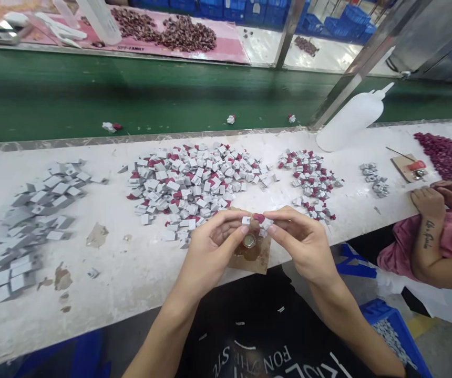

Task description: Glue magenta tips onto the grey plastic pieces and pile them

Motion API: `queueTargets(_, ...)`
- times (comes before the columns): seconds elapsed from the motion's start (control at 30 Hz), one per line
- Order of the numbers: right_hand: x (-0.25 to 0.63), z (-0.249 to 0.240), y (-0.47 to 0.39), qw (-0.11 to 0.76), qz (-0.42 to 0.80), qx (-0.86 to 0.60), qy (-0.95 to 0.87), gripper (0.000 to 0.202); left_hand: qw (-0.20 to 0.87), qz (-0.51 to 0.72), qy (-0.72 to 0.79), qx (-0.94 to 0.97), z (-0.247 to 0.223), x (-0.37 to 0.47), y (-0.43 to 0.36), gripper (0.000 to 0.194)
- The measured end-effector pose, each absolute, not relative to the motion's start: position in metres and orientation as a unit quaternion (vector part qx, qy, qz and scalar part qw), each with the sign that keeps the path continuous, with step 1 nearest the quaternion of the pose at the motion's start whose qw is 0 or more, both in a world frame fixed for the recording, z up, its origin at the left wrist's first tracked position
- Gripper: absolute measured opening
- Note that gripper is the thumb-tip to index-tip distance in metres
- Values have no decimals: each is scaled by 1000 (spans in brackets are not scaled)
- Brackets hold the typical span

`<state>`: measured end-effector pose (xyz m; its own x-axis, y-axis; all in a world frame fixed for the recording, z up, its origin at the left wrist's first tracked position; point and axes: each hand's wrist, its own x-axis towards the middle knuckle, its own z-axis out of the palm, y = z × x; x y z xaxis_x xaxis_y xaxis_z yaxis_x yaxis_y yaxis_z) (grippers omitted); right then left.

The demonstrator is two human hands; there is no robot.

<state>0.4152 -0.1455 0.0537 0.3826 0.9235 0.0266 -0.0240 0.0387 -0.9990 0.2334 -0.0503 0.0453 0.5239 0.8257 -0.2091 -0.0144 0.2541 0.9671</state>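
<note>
My left hand (220, 236) pinches a small grey block (246, 221) between thumb and fingertips. My right hand (300, 236) grips a small grey and dark red piece (264, 222), just right of the block; a narrow gap separates the two. Below my fingertips lies a brown board (255, 262) bearing a small round metal cup (249, 241). Beyond my hands spreads a large pile of grey and red pieces (194, 181). A smaller pile of such pieces (312, 181) is behind my right hand. Larger grey blocks (40, 210) are heaped at the left.
A white bottle (350, 118) leans at the table's back edge, by a metal post. Behind runs a green belt (151, 94) with a few pieces on it. At the right, another person's hands (431, 202) rest near a board. A blue crate (393, 336) stands below the table.
</note>
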Motion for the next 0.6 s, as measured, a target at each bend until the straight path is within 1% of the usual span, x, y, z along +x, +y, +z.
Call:
queueTargets(0.17,413,57,-137,603,396,-571,-391,12,704,305,387,511,52,238,-47,33)
queueTargets(0.37,414,58,-137,562,422,-583,-408,13,709,313,356,522,47,237,-48,22)
queueTargets(0.5,413,66,-126,564,433,-560,-426,13,691,329,339,547,55,228,-44,17)
queueTargets(0.6,412,76,-111,563,448,-541,-436,16,662,342,338,575,65,220,-34,15)
